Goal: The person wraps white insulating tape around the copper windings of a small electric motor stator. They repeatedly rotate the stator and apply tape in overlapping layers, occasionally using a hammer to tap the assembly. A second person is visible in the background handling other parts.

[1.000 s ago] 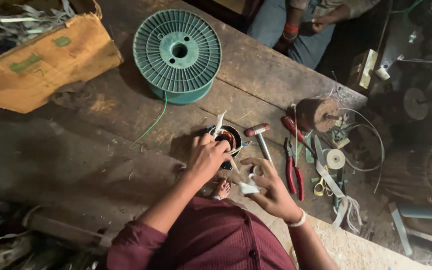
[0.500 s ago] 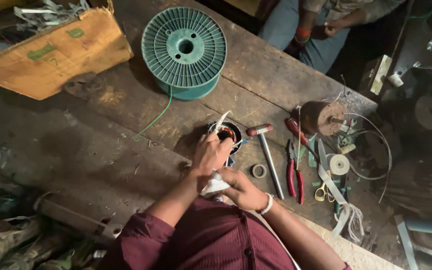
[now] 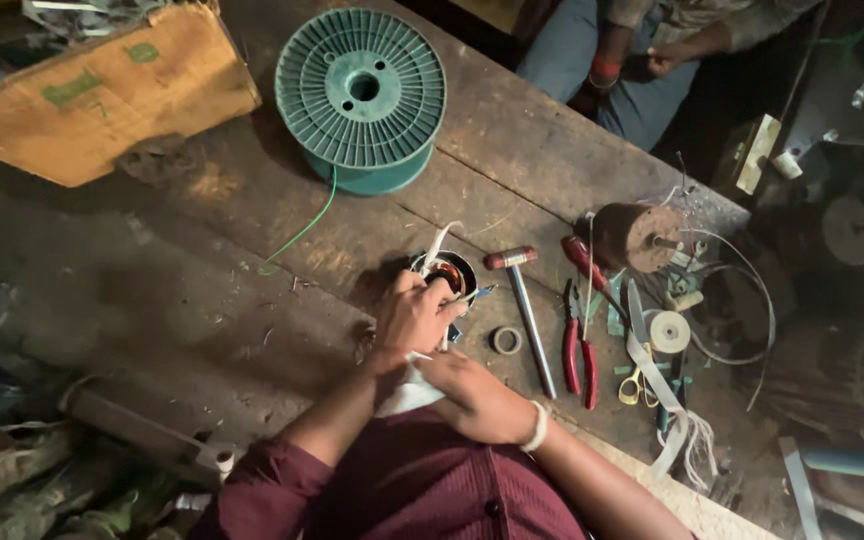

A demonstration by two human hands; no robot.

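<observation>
Compared with the view a second ago, we see that the right hand [image 3: 472,395] has drawn in from the right of the small motor stator [image 3: 444,272] to a spot just near of the left hand [image 3: 414,318], and both now close on the white strip [image 3: 407,392]. The left hand rests against the stator's near edge, fingers curled around the strip; the right pinches its lower part. The stator stands on the wooden bench [image 3: 252,280], left of the hammer [image 3: 522,300] and near of the green spool [image 3: 362,95], unmoved.

Right hand [image 3: 472,392] now drawn in from beside the pliers to the white cloth [image 3: 404,392], under the left hand [image 3: 410,318].
</observation>
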